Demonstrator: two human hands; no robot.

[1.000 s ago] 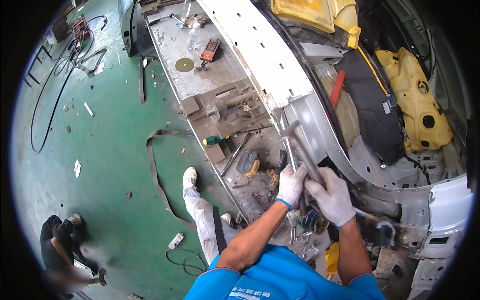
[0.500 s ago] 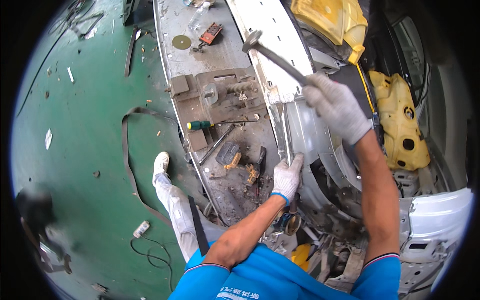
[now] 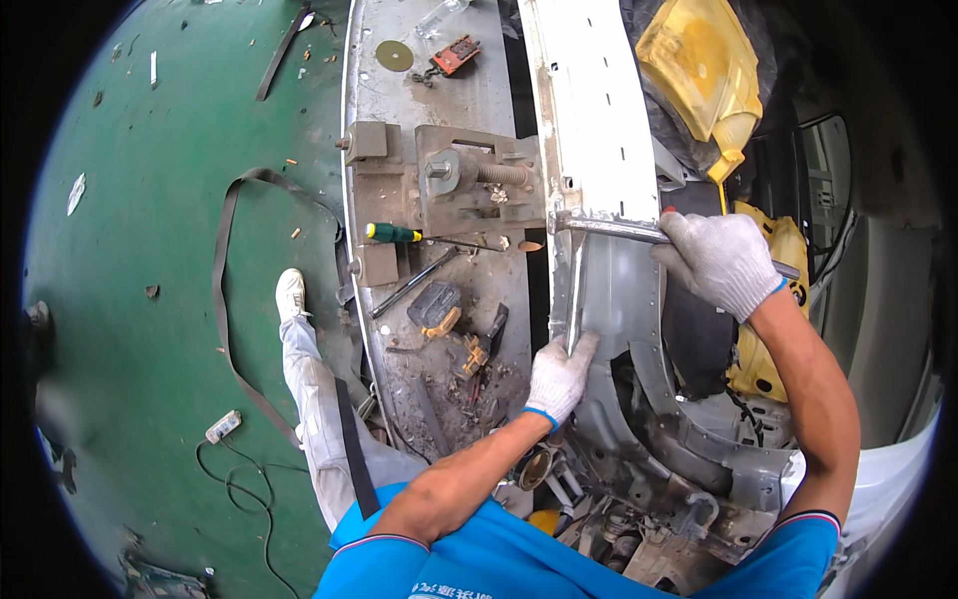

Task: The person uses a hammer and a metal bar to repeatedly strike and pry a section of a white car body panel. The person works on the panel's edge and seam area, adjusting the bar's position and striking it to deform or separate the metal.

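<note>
My right hand (image 3: pixel 726 262), in a whitish knit glove, is closed round the handle of a hammer (image 3: pixel 624 230). The hammer lies almost level across the silver car body's sill (image 3: pixel 624 285), its head at the far end of a long narrow metal bar (image 3: pixel 577 285). Whether head and bar touch, I cannot tell. My left hand (image 3: pixel 562 379), gloved alike, grips the near end of that bar, which points away from me along the sill's left edge. The bar's exact kind does not show.
Left of the sill runs a dirty metal platform (image 3: pixel 479 90) with a bolted clamp (image 3: pixel 489 175). On it lie a green-yellow screwdriver (image 3: pixel 394 233), a metal rod (image 3: pixel 414 283), a tool battery (image 3: pixel 435 304), a cutting disc (image 3: pixel 394 56). Yellow padding (image 3: pixel 699 70) is at right; a strap (image 3: pixel 228 290) lies on the green floor.
My right hand has swung the hammer down from its raised position to the bar's far end. My left hand keeps its hold on the bar. The whole view has shifted slightly.
</note>
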